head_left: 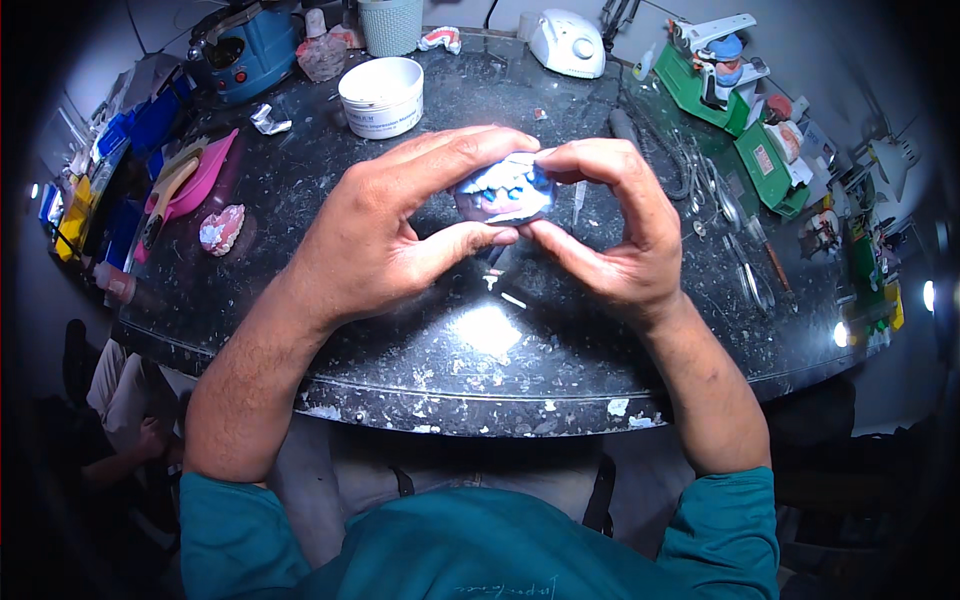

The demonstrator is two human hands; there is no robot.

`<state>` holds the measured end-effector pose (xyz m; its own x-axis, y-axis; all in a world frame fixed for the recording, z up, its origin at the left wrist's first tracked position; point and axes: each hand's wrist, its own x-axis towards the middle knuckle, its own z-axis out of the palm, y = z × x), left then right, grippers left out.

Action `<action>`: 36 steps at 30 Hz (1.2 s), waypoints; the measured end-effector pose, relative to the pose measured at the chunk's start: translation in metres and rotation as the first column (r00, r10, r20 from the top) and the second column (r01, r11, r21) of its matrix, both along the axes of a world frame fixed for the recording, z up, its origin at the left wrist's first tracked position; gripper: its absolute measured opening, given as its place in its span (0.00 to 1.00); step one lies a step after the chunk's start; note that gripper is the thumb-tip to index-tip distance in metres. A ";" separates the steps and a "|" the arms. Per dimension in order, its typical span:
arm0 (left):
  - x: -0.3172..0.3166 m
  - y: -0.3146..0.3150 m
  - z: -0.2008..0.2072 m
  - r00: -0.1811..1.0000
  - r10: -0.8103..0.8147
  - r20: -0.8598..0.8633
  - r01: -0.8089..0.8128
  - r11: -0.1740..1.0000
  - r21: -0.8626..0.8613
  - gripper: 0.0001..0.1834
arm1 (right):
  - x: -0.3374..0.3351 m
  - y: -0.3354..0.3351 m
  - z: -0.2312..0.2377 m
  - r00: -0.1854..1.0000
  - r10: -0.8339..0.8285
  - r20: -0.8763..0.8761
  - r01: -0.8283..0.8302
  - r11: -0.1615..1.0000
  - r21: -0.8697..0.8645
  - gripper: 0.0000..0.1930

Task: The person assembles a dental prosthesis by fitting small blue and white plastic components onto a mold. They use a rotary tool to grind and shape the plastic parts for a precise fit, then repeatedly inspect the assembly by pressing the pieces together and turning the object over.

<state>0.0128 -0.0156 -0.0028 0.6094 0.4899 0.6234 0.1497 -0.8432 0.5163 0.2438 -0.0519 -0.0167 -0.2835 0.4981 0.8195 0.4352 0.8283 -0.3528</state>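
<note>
Between both hands, above the middle of the bench, is a dental cast (505,190), whitish with blue patches and rows of teeth facing me. My left hand (400,205) grips its left side, fingers over the top and thumb beneath. On the right side my right hand (610,215) pinches it the same way, index finger on top and thumb at the lower edge. The back of the cast is hidden from me. Below it on the bench lie a small white stick (513,300) and a thin tool, partly hidden by the cast and fingers.
A white tub (382,98) stands behind my left hand. Further left are a pink dustpan (205,175), a pink-and-white cast (222,230) and a blue machine (243,55). Metal instruments (745,270) and green trays (770,165) occupy the right. A white control box (567,45) sits at the back.
</note>
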 end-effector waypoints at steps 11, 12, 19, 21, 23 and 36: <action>0.016 -0.008 -0.014 0.962 0.044 0.268 0.128 0.797 -0.590 0.26 | -0.010 -0.001 -0.008 0.983 -0.134 0.128 0.131 0.991 0.026 0.33; 0.017 -0.010 -0.015 0.960 0.058 0.274 0.119 0.803 -0.584 0.26 | -0.010 -0.002 -0.009 0.981 -0.144 0.130 0.144 0.990 0.012 0.33; 0.022 -0.014 -0.015 0.921 0.074 0.382 0.215 0.721 -0.658 0.24 | -0.011 -0.003 -0.009 0.983 -0.142 0.117 0.139 0.990 0.036 0.35; 0.022 -0.014 -0.015 0.917 0.063 0.394 0.224 0.736 -0.639 0.24 | -0.011 -0.005 -0.007 0.979 -0.155 0.129 0.147 0.986 0.072 0.35; 0.022 -0.016 -0.016 0.910 0.055 0.411 0.225 0.767 -0.601 0.25 | -0.011 -0.007 -0.005 0.983 -0.144 0.112 0.135 0.987 0.090 0.34; 0.004 -0.032 0.008 0.961 -0.109 0.256 0.146 0.981 -0.129 0.30 | -0.011 -0.010 0.009 0.995 -0.101 0.016 0.080 0.874 0.479 0.28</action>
<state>0.0172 -0.0478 0.0053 0.5092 0.5148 0.6898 -0.1013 -0.7600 0.6420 0.2325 -0.0614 -0.0079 -0.2933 0.0744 0.9531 0.5217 0.8479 0.0943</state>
